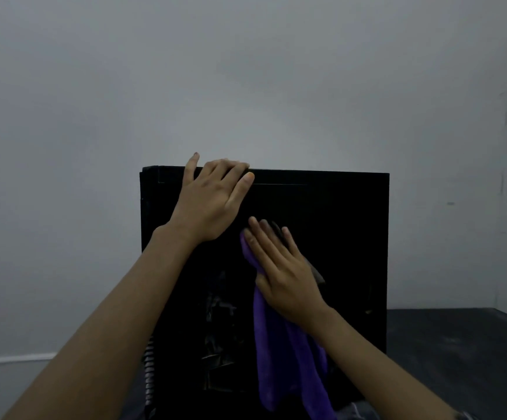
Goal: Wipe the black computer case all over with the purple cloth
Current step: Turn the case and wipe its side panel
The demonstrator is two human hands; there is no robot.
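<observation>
left hand [212, 201]: we are gripping the top edge of the black computer case [337, 237] | right hand [285, 277]: flat, fingers straight, pressing the purple cloth [279, 359] mid-panel, cloth hanging below it

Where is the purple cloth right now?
In the head view the purple cloth is just right of centre, pressed against the near face of the black computer case under the right hand, its loose end hanging down.

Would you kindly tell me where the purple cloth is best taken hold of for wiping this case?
Probably the bunched upper end of the purple cloth, where the right hand presses it flat against the side panel of the black computer case. Come from the front, palm toward the panel: the rest hangs loose below and would likely flap.
</observation>
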